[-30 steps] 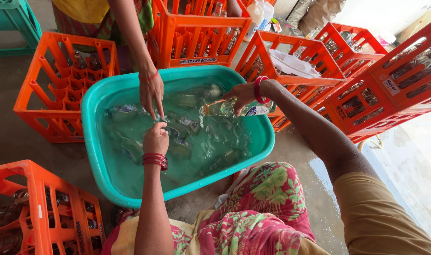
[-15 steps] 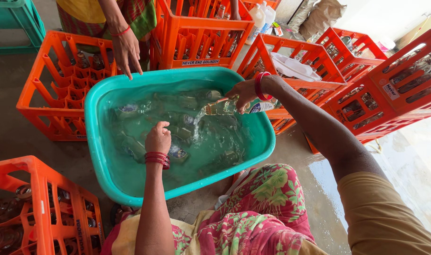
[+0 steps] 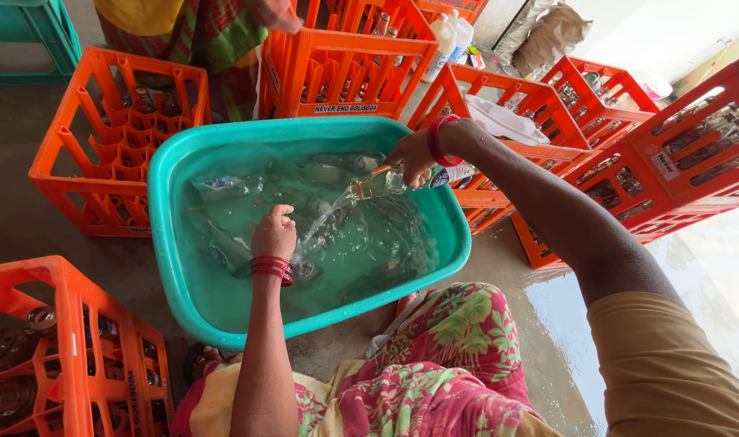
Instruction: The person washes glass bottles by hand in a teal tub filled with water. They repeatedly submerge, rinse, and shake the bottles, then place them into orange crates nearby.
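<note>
Glass bottle (image 3: pixel 377 184) in right hand (image 3: pixel 414 155), tilted

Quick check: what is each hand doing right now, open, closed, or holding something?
Left hand: fingers curled down into the water of the teal tub; whether it grips anything cannot be told.
Right hand: closed on a clear glass bottle, tilted, pouring water.
</note>
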